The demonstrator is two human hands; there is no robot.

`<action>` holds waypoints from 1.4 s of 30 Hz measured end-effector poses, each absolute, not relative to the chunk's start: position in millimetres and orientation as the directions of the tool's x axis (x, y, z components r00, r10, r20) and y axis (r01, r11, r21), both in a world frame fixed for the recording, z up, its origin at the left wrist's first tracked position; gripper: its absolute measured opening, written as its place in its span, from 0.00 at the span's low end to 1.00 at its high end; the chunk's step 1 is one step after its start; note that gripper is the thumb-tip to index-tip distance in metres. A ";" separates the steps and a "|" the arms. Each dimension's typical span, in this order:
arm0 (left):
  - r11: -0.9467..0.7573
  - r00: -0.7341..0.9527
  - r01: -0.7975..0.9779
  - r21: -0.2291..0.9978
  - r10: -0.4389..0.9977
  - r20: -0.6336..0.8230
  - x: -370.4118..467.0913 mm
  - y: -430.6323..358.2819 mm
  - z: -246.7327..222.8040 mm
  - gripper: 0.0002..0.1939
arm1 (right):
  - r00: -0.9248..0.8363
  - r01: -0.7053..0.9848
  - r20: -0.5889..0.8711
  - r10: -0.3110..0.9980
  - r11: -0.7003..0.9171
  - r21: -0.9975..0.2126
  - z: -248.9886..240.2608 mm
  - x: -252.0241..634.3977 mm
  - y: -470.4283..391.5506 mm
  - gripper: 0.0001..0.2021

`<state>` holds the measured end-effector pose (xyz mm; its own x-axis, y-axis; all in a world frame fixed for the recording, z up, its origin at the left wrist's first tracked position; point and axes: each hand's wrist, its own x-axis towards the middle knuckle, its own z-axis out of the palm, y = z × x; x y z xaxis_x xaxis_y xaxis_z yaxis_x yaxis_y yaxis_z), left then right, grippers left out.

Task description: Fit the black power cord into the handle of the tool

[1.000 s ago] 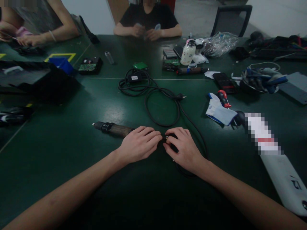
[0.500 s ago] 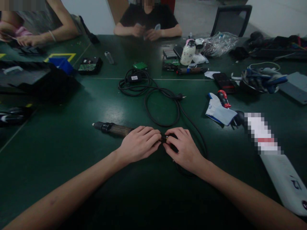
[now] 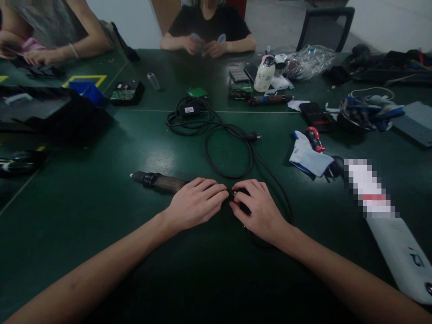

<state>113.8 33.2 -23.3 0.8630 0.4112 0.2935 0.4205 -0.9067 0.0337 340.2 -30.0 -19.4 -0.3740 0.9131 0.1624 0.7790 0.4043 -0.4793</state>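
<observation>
A dark electric screwdriver (image 3: 167, 182) lies on the green table, its tip pointing left. My left hand (image 3: 200, 202) covers its right end, fingers closed over it. Close beside it on the right, my right hand (image 3: 258, 209) pinches a small dark piece, perhaps a cable connector, between thumb and fingers. The fingertips of both hands nearly meet, and the parts between them are mostly hidden. A black cable (image 3: 285, 193) curves round behind my right hand and joins loose coils (image 3: 205, 133) with a plug farther back.
To the right lie a white glove (image 3: 308, 155), a red-handled tool (image 3: 314, 137) and a white device (image 3: 398, 252). Behind are a bottle (image 3: 264, 75), a second screwdriver (image 3: 270, 99) and circuit boards (image 3: 197, 92). A black tray (image 3: 50, 112) stands left. Two people sit across the table.
The fingers of my left hand have shifted very slightly to the right, covering more of the small dark part between the hands. My right hand has barely moved.
</observation>
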 end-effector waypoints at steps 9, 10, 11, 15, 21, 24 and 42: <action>-0.898 0.856 0.439 0.038 0.430 0.287 114.8 31.5 -21.8 0.11 | -0.371 0.779 0.164 0.914 0.403 -0.481 -18.9 339.6 -29.4 0.05; -0.897 0.854 0.440 0.035 0.431 0.293 114.8 31.7 -22.2 0.11 | -0.370 0.779 0.166 0.914 0.403 -0.481 -18.8 339.6 -29.5 0.05; -0.895 0.850 0.445 0.035 0.434 0.299 114.9 31.9 -22.5 0.10 | -0.370 0.778 0.167 0.914 0.403 -0.481 -18.7 339.6 -29.6 0.05; -0.886 0.842 0.462 0.044 0.453 0.293 115.0 31.8 -22.6 0.12 | -0.371 0.773 0.175 0.912 0.408 -0.486 -18.6 339.7 -30.1 0.04; -0.897 0.855 0.442 0.032 0.431 0.289 113.5 31.9 -21.6 0.11 | -0.374 0.773 0.175 0.911 0.410 -0.483 -18.6 339.5 -29.9 0.04; -0.890 0.844 0.454 0.043 0.445 0.298 114.2 32.1 -21.2 0.11 | -0.369 0.776 0.182 0.911 0.410 -0.480 -18.2 338.8 -30.1 0.04; -0.894 0.851 0.447 0.033 0.437 0.292 114.3 32.2 -22.2 0.11 | -0.374 0.773 0.177 0.910 0.411 -0.482 -18.7 339.6 -30.0 0.05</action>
<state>114.3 32.2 -22.2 0.8508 0.4368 0.2921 0.4474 -0.8937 0.0330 339.6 -30.0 -18.7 -0.3738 0.9105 0.1770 0.7734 0.4113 -0.4823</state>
